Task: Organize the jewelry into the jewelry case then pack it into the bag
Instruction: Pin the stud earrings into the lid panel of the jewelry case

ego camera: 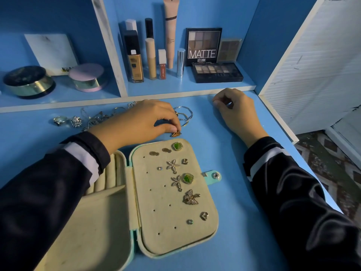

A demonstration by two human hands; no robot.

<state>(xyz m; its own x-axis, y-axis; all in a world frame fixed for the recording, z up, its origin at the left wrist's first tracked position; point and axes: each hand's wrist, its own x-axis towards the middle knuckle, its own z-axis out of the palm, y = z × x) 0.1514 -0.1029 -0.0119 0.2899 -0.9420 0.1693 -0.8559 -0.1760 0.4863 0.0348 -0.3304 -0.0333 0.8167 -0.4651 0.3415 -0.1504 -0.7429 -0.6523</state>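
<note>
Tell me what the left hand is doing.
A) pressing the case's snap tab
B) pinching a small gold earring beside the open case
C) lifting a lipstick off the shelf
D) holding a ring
B: the left hand pinches a gold earring just beyond the far edge of the open jewelry case.

The far shelf holds, left of the divider, a dark round jar, a lilac-lidded jar and a marbled box. Right of the divider stand a foundation bottle, a tall tube, an upright MATTE palette and a flat palette.
</note>
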